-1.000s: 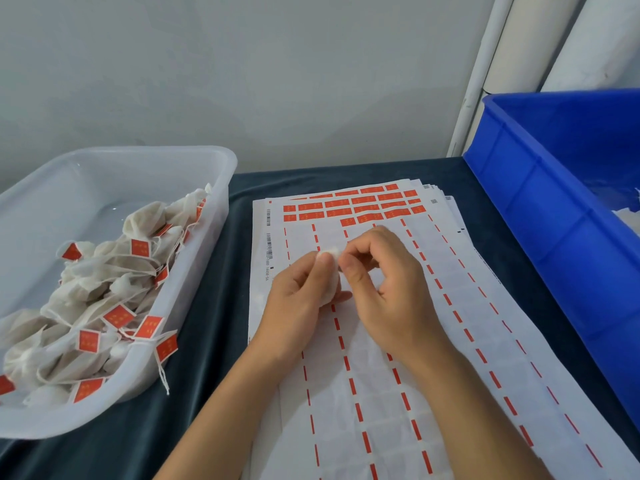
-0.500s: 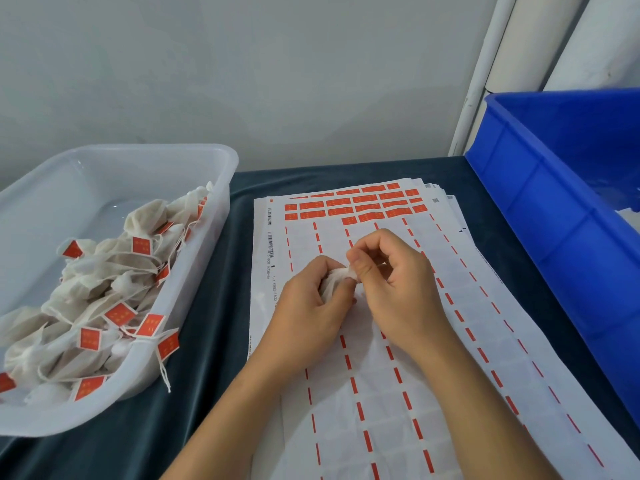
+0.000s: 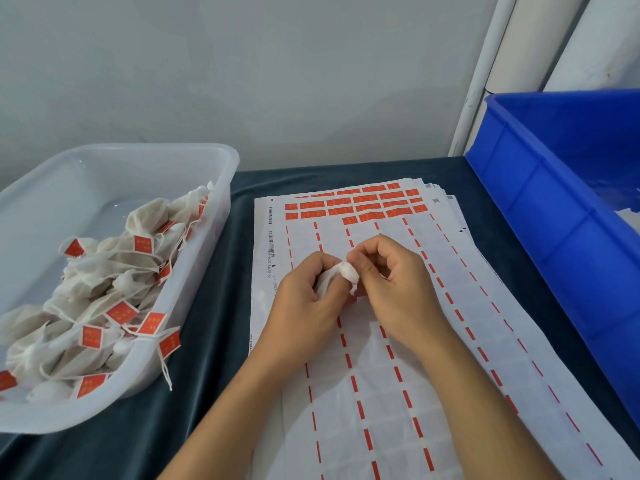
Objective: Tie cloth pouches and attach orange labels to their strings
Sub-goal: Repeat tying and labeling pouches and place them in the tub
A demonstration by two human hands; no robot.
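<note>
Both hands work over the stack of white label sheets (image 3: pixel 398 393) printed with orange dashes. The left hand (image 3: pixel 304 306) has its fingers curled round a small white cloth pouch (image 3: pixel 341 277), whose gathered neck protrudes between thumb and forefinger. The right hand (image 3: pixel 398 285) meets it from the other side; its thumb and forefinger pinch the bunched top of the pouch, the remaining fingers folded into the palm. The string cannot be made out. Beyond the fingertips, rows of unpeeled orange rectangular labels (image 3: pixel 356 206) remain on the top sheet. Left of the left hand's knuckles stands a translucent plastic tub (image 3: pixel 194 161) of finished, labelled pouches (image 3: pixel 114 282); right of the right hand is a blue plastic crate (image 3: pixel 540 216). Compared with half a second ago, the pouch's neck shows more plainly between the fingertips.
</note>
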